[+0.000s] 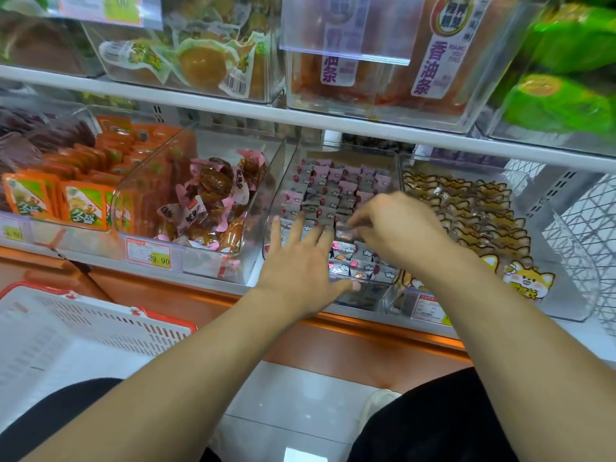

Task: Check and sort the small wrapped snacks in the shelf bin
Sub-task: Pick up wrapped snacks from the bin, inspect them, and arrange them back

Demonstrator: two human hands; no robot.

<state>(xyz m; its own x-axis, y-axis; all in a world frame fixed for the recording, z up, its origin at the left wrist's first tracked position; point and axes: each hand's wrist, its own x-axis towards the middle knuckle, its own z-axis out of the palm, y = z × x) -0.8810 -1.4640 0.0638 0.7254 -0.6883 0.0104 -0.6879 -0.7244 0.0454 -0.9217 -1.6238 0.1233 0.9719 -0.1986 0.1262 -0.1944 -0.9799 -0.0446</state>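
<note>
Left hand (301,261) flat on wrapped snacks (336,191) in clear bin (398,161); right hand (400,228) pinching one.

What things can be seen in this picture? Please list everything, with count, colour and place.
small wrapped snacks: many, pink and grey, in the clear middle bin
brown snacks: many, pink-edged wrappers, bin to the left
orange packets: many, far-left bin
dog-print snacks: many, tan, bin to the right
price tag: one, red and yellow, shelf edge
basket: one, white with red rim, lower left
green packs: several, upper shelf, right
left hand: flat, fingers spread on the small snacks
right hand: fingers curled among the snacks; its grip is blurred
</note>
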